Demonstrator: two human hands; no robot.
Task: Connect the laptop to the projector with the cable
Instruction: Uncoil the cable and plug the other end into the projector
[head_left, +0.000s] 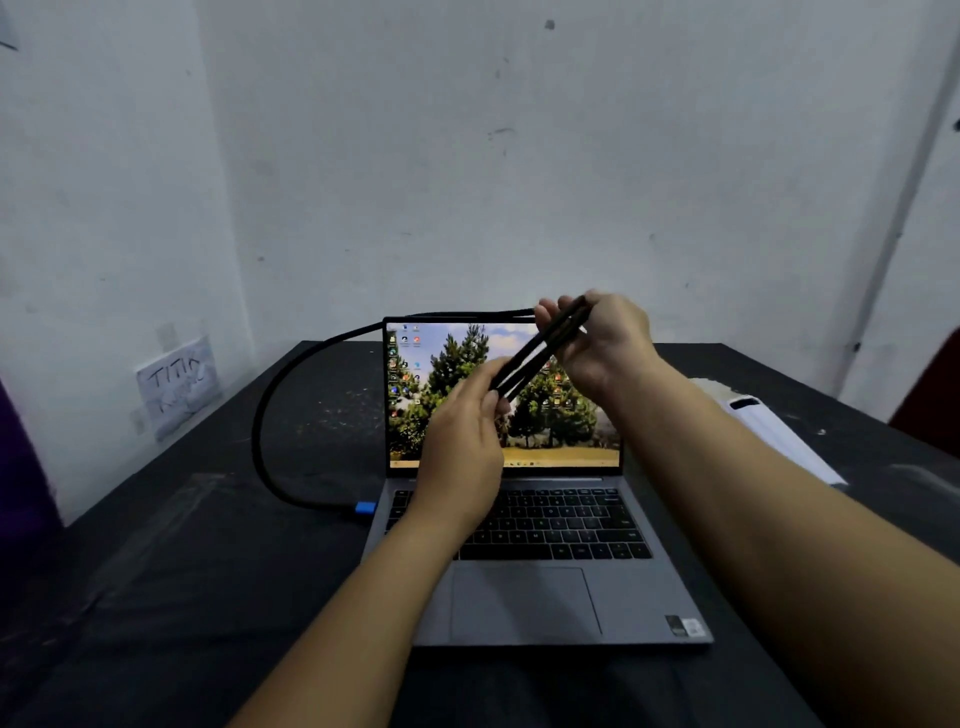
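Blue plug (365, 507) seated at laptop (524, 561) left edge; my left hand (462, 441) and right hand (602, 343) grip folded cable (540, 348); projector end unconnected, I judge

A bare, makeshift workroom or office corner: scuffed white walls (467, 156) rise beyond the hands, a scratched black desk (208, 519) spreads beneath them, and a handwritten paper sign (176, 384) is taped to the wall far left of the left hand (462, 447).
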